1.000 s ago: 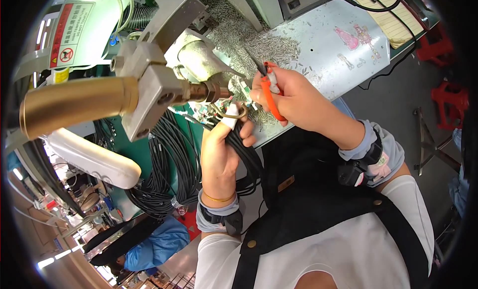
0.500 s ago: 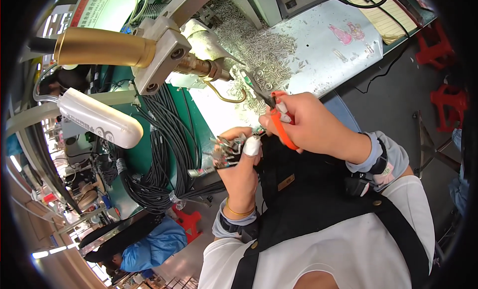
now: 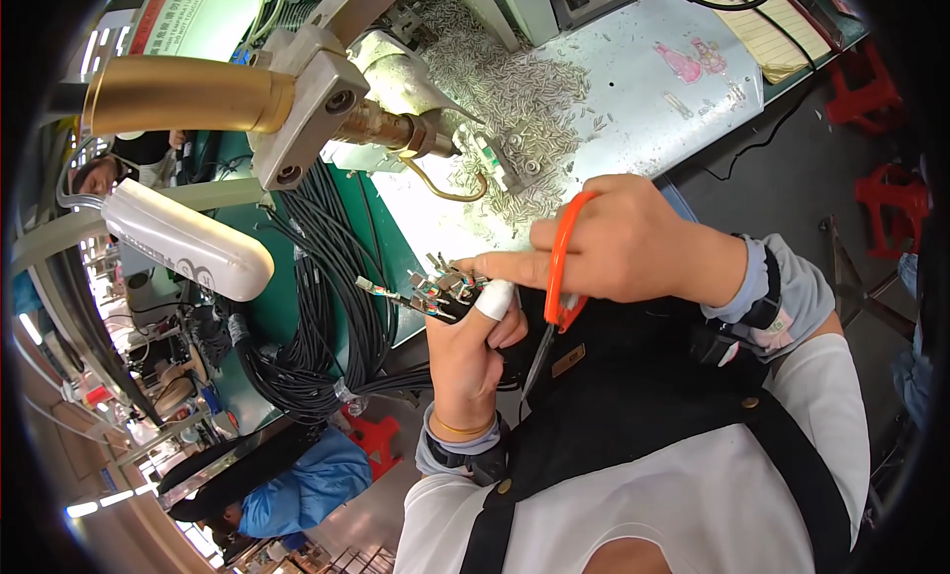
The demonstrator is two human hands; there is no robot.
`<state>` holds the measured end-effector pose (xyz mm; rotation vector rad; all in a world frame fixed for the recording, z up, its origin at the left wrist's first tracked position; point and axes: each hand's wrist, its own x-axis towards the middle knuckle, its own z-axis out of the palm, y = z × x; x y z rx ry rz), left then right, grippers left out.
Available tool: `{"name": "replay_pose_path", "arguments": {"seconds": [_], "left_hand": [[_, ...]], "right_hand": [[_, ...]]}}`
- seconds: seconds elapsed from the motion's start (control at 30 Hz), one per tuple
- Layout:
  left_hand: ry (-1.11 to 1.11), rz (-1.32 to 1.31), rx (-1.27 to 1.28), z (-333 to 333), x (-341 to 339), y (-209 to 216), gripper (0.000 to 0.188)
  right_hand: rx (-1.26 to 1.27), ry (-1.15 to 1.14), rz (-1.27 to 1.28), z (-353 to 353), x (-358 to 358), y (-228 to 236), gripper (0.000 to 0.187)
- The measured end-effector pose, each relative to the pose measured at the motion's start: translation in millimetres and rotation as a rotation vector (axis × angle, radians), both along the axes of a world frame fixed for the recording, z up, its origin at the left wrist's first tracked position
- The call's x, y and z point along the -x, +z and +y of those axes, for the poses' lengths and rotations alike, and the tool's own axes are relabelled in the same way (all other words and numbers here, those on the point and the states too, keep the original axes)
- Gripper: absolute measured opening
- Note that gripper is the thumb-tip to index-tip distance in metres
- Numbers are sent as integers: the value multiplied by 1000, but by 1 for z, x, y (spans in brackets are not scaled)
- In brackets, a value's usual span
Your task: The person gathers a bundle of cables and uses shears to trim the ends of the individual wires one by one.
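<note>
My left hand [image 3: 467, 361], its thumb wrapped in white, closes round a bundle of black cables with small metal connectors [image 3: 440, 289] and coloured wires at their ends. My right hand [image 3: 618, 242] has orange-handled pliers [image 3: 559, 267] hooked in it, the dark jaws pointing down toward my apron. Its index finger stretches left and touches the connectors or comes very close to them. Above the hands, a small green part [image 3: 489, 156] sits in a metal fixture [image 3: 507, 175] by the tip of a gold-coloured, clamped soldering tool [image 3: 193, 94].
Loose metal pieces [image 3: 534, 99] pile across the pale bench top [image 3: 643, 129]. A curved brass tube [image 3: 445, 190] hangs over its near side. Left of this, a white lamp [image 3: 188, 239] juts out above a thick coil of black cables [image 3: 317, 277]. Red stools [image 3: 891, 208] stand at the right.
My right hand has drawn back from the fixture, and the pliers have swung from pointing up at the green part to pointing down. Its index finger has moved to the connectors.
</note>
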<state>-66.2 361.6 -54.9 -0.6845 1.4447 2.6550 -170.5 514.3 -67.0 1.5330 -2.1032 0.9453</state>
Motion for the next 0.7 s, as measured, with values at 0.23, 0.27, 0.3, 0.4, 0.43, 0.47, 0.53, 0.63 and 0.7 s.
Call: {"name": "replay_pose_path", "arguments": {"seconds": [0.23, 0.27, 0.3, 0.4, 0.43, 0.47, 0.53, 0.63, 0.7], "left_hand": [[164, 90, 840, 22, 1, -3, 13], [190, 194, 914, 21, 2, -8, 13], [213, 300, 985, 19, 3, -13, 13], [194, 266, 818, 15, 1, -9, 13], [153, 126, 583, 13, 0, -4, 13], [114, -12, 347, 11, -1, -1, 14], [126, 11, 336, 10, -1, 0, 14], [149, 59, 315, 9, -2, 0, 14], [179, 87, 358, 8, -3, -3, 15]], "right_hand": [[-19, -70, 55, -1, -16, -5, 10], [10, -41, -249, -2, -19, -8, 10], [39, -13, -554, -2, -20, -10, 10], [110, 26, -978, -4, -21, -13, 9], [152, 39, -1097, -5, -20, -13, 8], [194, 55, -1215, -6, -20, -14, 8], [154, 2, -1134, -4, -21, -10, 11], [76, -102, -966, 1, -23, -4, 22], [-154, -132, -872, 6, -24, -2, 29]]}}
